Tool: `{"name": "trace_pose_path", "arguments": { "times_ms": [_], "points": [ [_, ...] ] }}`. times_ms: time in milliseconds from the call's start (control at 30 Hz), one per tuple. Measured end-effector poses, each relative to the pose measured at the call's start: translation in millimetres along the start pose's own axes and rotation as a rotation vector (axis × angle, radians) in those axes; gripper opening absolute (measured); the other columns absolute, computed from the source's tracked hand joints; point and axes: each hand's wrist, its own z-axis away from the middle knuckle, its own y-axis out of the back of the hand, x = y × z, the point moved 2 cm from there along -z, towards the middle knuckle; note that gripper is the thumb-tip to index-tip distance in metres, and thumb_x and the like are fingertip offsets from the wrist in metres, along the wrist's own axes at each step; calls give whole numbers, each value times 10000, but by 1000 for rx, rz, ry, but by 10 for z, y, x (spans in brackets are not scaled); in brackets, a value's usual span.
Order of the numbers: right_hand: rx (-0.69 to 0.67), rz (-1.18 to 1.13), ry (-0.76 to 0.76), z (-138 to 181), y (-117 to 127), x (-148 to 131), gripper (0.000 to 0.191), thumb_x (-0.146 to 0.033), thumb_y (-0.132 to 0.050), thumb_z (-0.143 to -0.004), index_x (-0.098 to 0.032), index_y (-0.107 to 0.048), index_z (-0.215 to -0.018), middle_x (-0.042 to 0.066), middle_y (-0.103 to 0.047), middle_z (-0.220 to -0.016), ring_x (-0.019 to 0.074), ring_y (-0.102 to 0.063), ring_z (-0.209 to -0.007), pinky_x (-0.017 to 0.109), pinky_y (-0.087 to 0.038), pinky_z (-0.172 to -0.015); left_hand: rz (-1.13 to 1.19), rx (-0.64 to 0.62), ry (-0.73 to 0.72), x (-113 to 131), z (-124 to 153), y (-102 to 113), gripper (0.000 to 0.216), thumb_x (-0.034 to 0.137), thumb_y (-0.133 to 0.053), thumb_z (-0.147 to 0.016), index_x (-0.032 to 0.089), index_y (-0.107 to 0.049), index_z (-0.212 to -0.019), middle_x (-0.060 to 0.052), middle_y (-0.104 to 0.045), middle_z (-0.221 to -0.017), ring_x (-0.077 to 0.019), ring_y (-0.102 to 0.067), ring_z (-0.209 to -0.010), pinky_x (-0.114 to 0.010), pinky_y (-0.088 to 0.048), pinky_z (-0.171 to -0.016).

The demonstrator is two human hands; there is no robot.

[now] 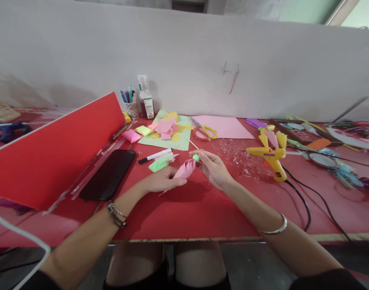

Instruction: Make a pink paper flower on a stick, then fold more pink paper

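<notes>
My left hand (164,179) is closed around a rolled pink paper piece (185,170) with layered, curled edges, held over the red table. Close beside its curled end, the fingertips of my right hand (213,167) pinch a small bright green ball (196,158), which looks like soft clay. A thin wooden stick (191,142) shows just beyond the right fingers; whether it joins the ball I cannot tell. Past my left hand lie a green clay packet (160,162) and a black-and-white marker (155,156).
At right stands a yellow glue gun (270,157) with its cord trailing over the table. Scissors (205,132), pink paper (228,125) and paper scraps (166,128) lie at the back. A phone (108,174) rests at left by a red board (60,149).
</notes>
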Motion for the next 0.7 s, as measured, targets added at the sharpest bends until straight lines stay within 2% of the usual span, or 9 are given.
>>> {"name": "trace_pose_path", "arguments": {
  "times_ms": [200,367,700],
  "points": [
    [-3,-3,8,-3,9,11,176,-408,-627,-658,-255,-690,-719,-22,-596,-727,71,-507,-654,218,-443,-655,19,-12,0,-35,-10,-16,351,490,-416,-684,173,-369,-542,41,-416,-465,-86,-366,-429,-214,-261,-435],
    [2,-51,-36,-7,6,7,272,-443,-642,-624,-279,-676,-839,-37,-561,-695,61,-492,-624,206,-438,-627,-9,7,-7,-18,-16,-7,352,494,-402,-680,169,-381,-545,39,-421,-480,-87,-365,-444,-216,-265,-448],
    [-70,15,-4,3,-8,4,175,-395,-647,-639,-241,-684,-715,-24,-596,-711,60,-505,-627,197,-426,-621,-15,3,-52,-16,-18,-8,342,483,-397,-686,173,-374,-542,42,-410,-464,-80,-346,-426,-212,-233,-428]
  ]
}}
